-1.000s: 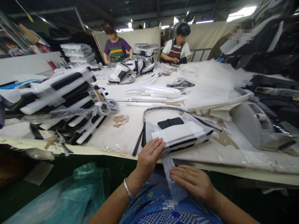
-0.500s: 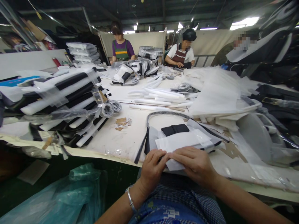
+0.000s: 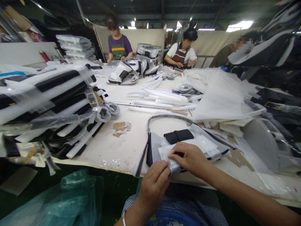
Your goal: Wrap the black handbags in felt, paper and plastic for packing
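The left hand (image 3: 154, 185) and right hand (image 3: 191, 158) each pinched the white wrapper (image 3: 175, 167), which lay between them on a black-and-white bag (image 3: 178, 136) at the tabletop (image 3: 127, 147) edge.

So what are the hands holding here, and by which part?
The white tissue sheet over the bag: the left hand pinches its folded near end, and the right hand grips the same fold from above.

Bagged stacks (image 3: 50, 89) lie left, white rolls (image 3: 157, 95) beyond
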Demonstrator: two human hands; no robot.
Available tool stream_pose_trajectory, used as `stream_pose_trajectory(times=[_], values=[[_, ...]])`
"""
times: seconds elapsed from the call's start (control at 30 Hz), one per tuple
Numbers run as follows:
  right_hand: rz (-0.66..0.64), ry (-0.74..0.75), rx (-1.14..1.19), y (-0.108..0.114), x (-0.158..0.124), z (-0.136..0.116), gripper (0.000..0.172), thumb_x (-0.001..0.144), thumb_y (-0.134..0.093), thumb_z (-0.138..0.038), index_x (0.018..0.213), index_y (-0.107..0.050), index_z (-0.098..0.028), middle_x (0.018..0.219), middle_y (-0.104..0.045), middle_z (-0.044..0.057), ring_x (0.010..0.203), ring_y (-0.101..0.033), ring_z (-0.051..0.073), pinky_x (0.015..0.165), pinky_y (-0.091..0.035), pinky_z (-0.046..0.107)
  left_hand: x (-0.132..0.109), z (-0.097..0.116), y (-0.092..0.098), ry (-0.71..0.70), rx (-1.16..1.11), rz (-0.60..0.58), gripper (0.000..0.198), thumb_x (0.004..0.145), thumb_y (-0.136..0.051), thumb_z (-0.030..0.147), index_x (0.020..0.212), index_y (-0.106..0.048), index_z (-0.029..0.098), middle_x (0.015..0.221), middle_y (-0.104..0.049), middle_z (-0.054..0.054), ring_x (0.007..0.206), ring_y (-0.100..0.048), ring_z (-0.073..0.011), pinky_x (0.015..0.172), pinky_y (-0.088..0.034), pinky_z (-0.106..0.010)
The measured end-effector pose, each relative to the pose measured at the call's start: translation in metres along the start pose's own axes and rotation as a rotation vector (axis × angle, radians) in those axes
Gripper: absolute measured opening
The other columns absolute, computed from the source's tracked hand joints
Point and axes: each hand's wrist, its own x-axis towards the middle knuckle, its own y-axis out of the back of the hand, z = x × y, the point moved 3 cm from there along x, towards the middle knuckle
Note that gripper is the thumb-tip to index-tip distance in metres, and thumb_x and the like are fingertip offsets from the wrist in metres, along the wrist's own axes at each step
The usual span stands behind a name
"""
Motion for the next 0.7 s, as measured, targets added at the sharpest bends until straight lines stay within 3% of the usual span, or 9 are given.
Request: stream_pose_trajectory(times=[0.1,0.2,0.33,0.57,0.7], values=[[-0.083,-0.071,-0.045,0.000,0.007,0.003,0.015,0.084,-0.072,-0.029,0.072,-0.068,-0.021,0.072,-0.065,-0.001,0.066,-0.060,0.015,0.059,-0.038,0.026,0.004,0.000,0.003,-0.004,0.030,-0.043,0.021,0.092,-0.056,0.010,0.111,-0.064,0.017,0.124,-0.068,-0.013,0.114,-0.065,-0.0213,0.097,-0.058,-0.036],[-0.136,-0.108,-0.029,0.001,0.016,0.007,0.009,0.084,-0.071,-0.028,0.084,-0.064,-0.021,0.075,-0.065,-0.002,0.065,-0.059,0.014,0.059,-0.036,0.025,0.011,0.004,0.003,-0.056,0.088,-0.156,0.021,0.092,-0.053,0.009,0.109,-0.064,0.014,0.137,-0.061,-0.013,0.125,-0.059,-0.0237,0.103,-0.055,-0.037],[-0.201,-0.135,0.016,0.002,0.023,0.008,0.019,0.084,-0.070,-0.026,0.099,-0.058,-0.023,0.074,-0.066,-0.005,0.064,-0.059,0.014,0.058,-0.034,0.023,0.017,0.009,0.005,-0.098,0.147,-0.193,0.026,0.091,-0.048,0.003,0.111,-0.063,0.011,0.133,-0.065,-0.012,0.135,-0.051,-0.0258,0.106,-0.054,-0.038],[-0.191,-0.107,-0.055,0.005,0.020,0.002,0.013,0.089,-0.061,-0.021,0.102,-0.057,-0.022,0.074,-0.065,-0.003,0.064,-0.059,0.014,0.058,-0.031,0.023,0.021,0.014,0.012,-0.043,0.119,-0.339,0.050,0.088,-0.050,0.011,0.138,-0.049,0.006,0.139,-0.060,-0.015,0.131,-0.055,-0.0275,0.106,-0.053,-0.042],[-0.157,-0.101,-0.052,0.000,0.025,0.005,0.019,0.086,-0.062,-0.019,0.104,-0.058,-0.020,0.072,-0.066,-0.001,0.062,-0.058,0.015,0.055,-0.028,0.024,0.026,0.022,0.013,-0.050,0.178,-0.355,0.053,0.089,-0.055,0.020,0.139,-0.049,0.006,0.139,-0.059,-0.018,0.134,-0.051,-0.0315,0.104,-0.054,-0.046]])
